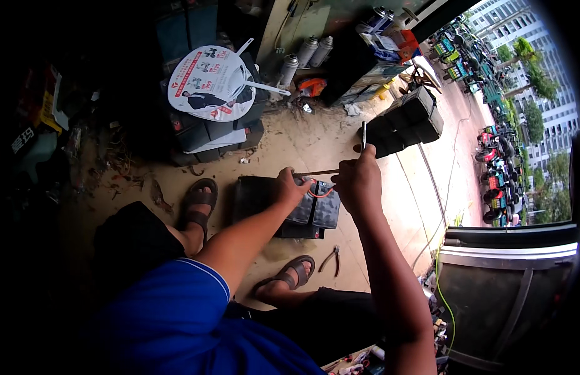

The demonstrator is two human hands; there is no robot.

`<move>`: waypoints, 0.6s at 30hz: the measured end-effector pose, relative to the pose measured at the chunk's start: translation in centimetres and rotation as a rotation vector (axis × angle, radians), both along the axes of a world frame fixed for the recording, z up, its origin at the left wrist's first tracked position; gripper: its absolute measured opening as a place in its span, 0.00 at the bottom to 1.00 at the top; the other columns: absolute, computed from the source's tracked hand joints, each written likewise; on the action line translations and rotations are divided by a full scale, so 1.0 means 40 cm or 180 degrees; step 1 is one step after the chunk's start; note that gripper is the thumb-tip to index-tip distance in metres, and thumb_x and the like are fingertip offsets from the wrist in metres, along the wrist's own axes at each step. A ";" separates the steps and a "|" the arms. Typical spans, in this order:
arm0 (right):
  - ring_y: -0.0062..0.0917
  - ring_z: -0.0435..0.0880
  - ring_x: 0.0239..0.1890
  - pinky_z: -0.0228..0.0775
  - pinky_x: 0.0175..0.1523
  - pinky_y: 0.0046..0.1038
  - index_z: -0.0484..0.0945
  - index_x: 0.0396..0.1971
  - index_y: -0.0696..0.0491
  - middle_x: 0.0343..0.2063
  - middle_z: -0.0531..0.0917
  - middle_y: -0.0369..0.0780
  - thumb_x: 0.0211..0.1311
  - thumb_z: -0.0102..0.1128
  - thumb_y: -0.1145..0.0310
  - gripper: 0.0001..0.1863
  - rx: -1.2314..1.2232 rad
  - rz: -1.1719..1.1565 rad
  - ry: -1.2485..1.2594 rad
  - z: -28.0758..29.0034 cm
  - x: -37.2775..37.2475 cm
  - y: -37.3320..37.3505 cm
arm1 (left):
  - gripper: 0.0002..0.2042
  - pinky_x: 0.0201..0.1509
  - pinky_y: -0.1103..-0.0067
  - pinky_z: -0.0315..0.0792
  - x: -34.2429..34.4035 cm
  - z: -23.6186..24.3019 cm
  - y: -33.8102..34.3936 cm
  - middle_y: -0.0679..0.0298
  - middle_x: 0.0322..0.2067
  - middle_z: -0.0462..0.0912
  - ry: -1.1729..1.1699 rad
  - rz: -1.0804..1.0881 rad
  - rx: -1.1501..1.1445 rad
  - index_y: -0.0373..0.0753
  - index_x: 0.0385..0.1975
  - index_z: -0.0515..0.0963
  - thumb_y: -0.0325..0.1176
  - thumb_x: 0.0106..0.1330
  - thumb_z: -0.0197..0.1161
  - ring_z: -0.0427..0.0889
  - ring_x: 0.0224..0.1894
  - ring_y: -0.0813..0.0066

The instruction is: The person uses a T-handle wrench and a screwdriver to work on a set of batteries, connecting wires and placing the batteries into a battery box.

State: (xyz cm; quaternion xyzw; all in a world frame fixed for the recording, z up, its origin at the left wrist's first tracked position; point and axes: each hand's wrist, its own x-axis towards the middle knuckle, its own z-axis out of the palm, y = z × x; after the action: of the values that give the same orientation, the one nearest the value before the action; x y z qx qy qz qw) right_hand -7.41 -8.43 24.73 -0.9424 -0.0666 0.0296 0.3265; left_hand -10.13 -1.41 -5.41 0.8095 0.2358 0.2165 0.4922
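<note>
"Two hands, one dark block (327,212). Where does it sit?"

"On the floor (355,250), between my sandals (199,203). I take it for a battery. It's probably down there so that both arms can reach it from above."

"What is the left hand (292,189) doing?"

"It's low over the block's far edge, beside a looped red wire (321,195). The thumb and forefinger are bent toward each other with little room between them. From this head view I can't tell whether they pinch the wire, the end of the thin rod (318,172), or nothing."

"And my other one?"

"The right hand (358,178) is curled into a fist, fingers closed round a metal tool (364,133). A slim piece of it stands up past the thumb. The rod runs across between the hands, but I can't make out whether it belongs to that tool."

"Why hold them so far apart?"

"My guess is that the left steadies the small end near the wire, while the right has room to manage the tool."

"Those pliers (336,252)?"

"On the floor near the right foot, handles spread, likely there for a quick grab."

"The round fan (208,81)?"

"Lying on stacked dark boxes (222,140), ahead and to the left. The stack seems a handy shelf, clear of my elbows."
</note>
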 end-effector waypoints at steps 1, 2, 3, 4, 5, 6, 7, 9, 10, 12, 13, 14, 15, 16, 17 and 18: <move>0.39 0.87 0.24 0.78 0.30 0.35 0.65 0.52 0.61 0.31 0.86 0.51 0.65 0.59 0.83 0.18 0.0004 0.0002 0.0009 0.007 0.009 0.029 | 0.35 0.54 0.59 0.77 0.001 -0.001 0.005 0.43 0.45 0.82 0.0009 0.0002 0.0004 0.31 0.50 0.76 0.50 0.50 0.81 0.82 0.49 0.42; 0.45 0.87 0.27 0.77 0.34 0.42 0.65 0.50 0.63 0.25 0.85 0.52 0.61 0.61 0.80 0.20 0.0361 0.0035 0.0164 0.017 0.012 0.067 | 0.37 0.55 0.59 0.77 -0.003 -0.001 0.012 0.42 0.46 0.82 0.0087 -0.0073 -0.0071 0.30 0.52 0.75 0.52 0.50 0.82 0.82 0.51 0.42; 0.47 0.87 0.29 0.78 0.35 0.44 0.66 0.49 0.64 0.25 0.85 0.53 0.60 0.61 0.80 0.19 0.0037 0.0431 0.0031 0.016 0.033 0.093 | 0.40 0.56 0.60 0.77 -0.007 -0.002 0.022 0.42 0.48 0.82 0.0166 -0.0145 -0.0145 0.30 0.53 0.75 0.54 0.49 0.83 0.81 0.52 0.42; 0.50 0.87 0.31 0.78 0.37 0.45 0.66 0.48 0.65 0.24 0.85 0.54 0.59 0.61 0.79 0.19 -0.0974 0.1272 -0.0488 0.001 0.068 0.101 | 0.45 0.58 0.61 0.76 -0.013 0.003 0.024 0.41 0.50 0.81 0.0330 -0.0257 -0.0162 0.29 0.56 0.73 0.57 0.47 0.84 0.81 0.54 0.42; 0.52 0.88 0.32 0.78 0.38 0.47 0.67 0.47 0.67 0.24 0.85 0.56 0.58 0.60 0.79 0.18 -0.1391 0.1563 -0.0748 0.005 0.086 0.119 | 0.45 0.58 0.61 0.76 -0.016 0.010 0.019 0.41 0.50 0.81 0.0325 -0.0275 -0.0175 0.29 0.56 0.73 0.57 0.47 0.84 0.81 0.54 0.42; 0.54 0.88 0.34 0.79 0.39 0.49 0.68 0.45 0.68 0.23 0.85 0.57 0.57 0.60 0.79 0.18 -0.1210 0.1341 -0.0564 0.008 0.091 0.130 | 0.46 0.58 0.60 0.76 -0.020 0.017 0.013 0.41 0.50 0.81 0.0329 -0.0351 -0.0124 0.28 0.56 0.73 0.58 0.47 0.84 0.81 0.54 0.42; 0.57 0.88 0.36 0.79 0.42 0.51 0.69 0.45 0.67 0.25 0.85 0.58 0.58 0.58 0.80 0.16 -0.0174 0.0268 0.0152 0.046 0.069 0.176 | 0.47 0.58 0.60 0.76 -0.023 0.021 0.014 0.42 0.50 0.81 0.0342 -0.0408 -0.0064 0.28 0.57 0.72 0.59 0.46 0.84 0.80 0.54 0.42; 0.59 0.87 0.36 0.78 0.43 0.52 0.69 0.45 0.67 0.27 0.85 0.60 0.58 0.55 0.80 0.14 -0.0759 0.0659 -0.0134 0.030 0.067 0.168 | 0.47 0.58 0.60 0.75 -0.027 0.027 0.023 0.41 0.51 0.80 0.0425 -0.0496 -0.0113 0.28 0.56 0.72 0.59 0.45 0.85 0.80 0.54 0.42; 0.60 0.86 0.36 0.78 0.44 0.53 0.69 0.44 0.67 0.28 0.85 0.61 0.59 0.54 0.81 0.14 -0.1053 0.0866 -0.0266 0.034 0.061 0.165 | 0.47 0.58 0.60 0.75 -0.028 0.026 0.025 0.41 0.51 0.80 0.0381 -0.0492 -0.0102 0.28 0.56 0.72 0.58 0.45 0.85 0.80 0.54 0.42; 0.59 0.86 0.36 0.78 0.43 0.53 0.70 0.44 0.64 0.30 0.85 0.60 0.59 0.54 0.80 0.13 -0.1149 0.0922 -0.0499 0.047 0.059 0.160 | 0.47 0.59 0.59 0.75 -0.030 0.024 0.025 0.41 0.51 0.80 0.0342 -0.0490 -0.0096 0.28 0.56 0.72 0.58 0.44 0.85 0.80 0.54 0.42; 0.58 0.86 0.36 0.78 0.41 0.52 0.71 0.44 0.61 0.31 0.86 0.58 0.59 0.54 0.80 0.12 -0.0954 0.0761 -0.0579 0.059 0.059 0.157 | 0.47 0.59 0.59 0.75 -0.028 0.025 0.026 0.41 0.51 0.80 0.0289 -0.0453 -0.0106 0.28 0.56 0.72 0.57 0.44 0.86 0.80 0.54 0.41; 0.58 0.86 0.36 0.78 0.41 0.52 0.71 0.44 0.61 0.31 0.86 0.58 0.59 0.54 0.80 0.12 -0.0948 0.0747 -0.0577 0.064 0.058 0.153 | 0.47 0.59 0.59 0.75 -0.027 0.025 0.028 0.40 0.50 0.80 0.0238 -0.0415 -0.0111 0.28 0.57 0.72 0.56 0.44 0.86 0.80 0.54 0.41; 0.54 0.87 0.35 0.78 0.39 0.51 0.72 0.44 0.58 0.31 0.87 0.54 0.59 0.57 0.77 0.12 -0.1061 0.1246 -0.0669 0.067 0.058 0.149 | 0.47 0.59 0.59 0.75 -0.027 0.024 0.032 0.40 0.50 0.80 0.0242 -0.0425 -0.0098 0.28 0.57 0.72 0.56 0.44 0.86 0.80 0.54 0.41; 0.50 0.87 0.35 0.78 0.37 0.49 0.74 0.43 0.54 0.31 0.87 0.50 0.60 0.59 0.75 0.12 -0.1198 0.1746 -0.0774 0.082 0.055 0.151 | 0.47 0.59 0.59 0.75 -0.026 0.023 0.032 0.40 0.50 0.80 0.0205 -0.0430 -0.0095 0.28 0.57 0.72 0.55 0.44 0.86 0.80 0.54 0.41; 0.50 0.87 0.35 0.78 0.37 0.49 0.74 0.43 0.54 0.31 0.87 0.50 0.60 0.59 0.75 0.12 -0.1206 0.1743 -0.0784 0.102 0.059 0.153 | 0.47 0.59 0.59 0.75 -0.026 0.020 0.033 0.41 0.50 0.80 0.0173 -0.0427 -0.0086 0.27 0.57 0.72 0.54 0.44 0.86 0.80 0.54 0.41; 0.48 0.87 0.34 0.77 0.36 0.48 0.75 0.43 0.52 0.30 0.87 0.48 0.60 0.62 0.72 0.11 -0.1492 0.2065 -0.0866 0.128 0.068 0.157 | 0.46 0.59 0.59 0.75 -0.029 0.016 0.036 0.40 0.51 0.80 0.0145 -0.0397 -0.0147 0.27 0.57 0.71 0.53 0.44 0.87 0.79 0.54 0.41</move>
State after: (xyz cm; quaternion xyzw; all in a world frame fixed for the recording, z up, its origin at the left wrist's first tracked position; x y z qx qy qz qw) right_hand -4.69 -2.14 29.83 -0.9166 -0.3938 0.0205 0.0653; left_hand -11.28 0.04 -4.78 0.8158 0.2010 0.1615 0.5177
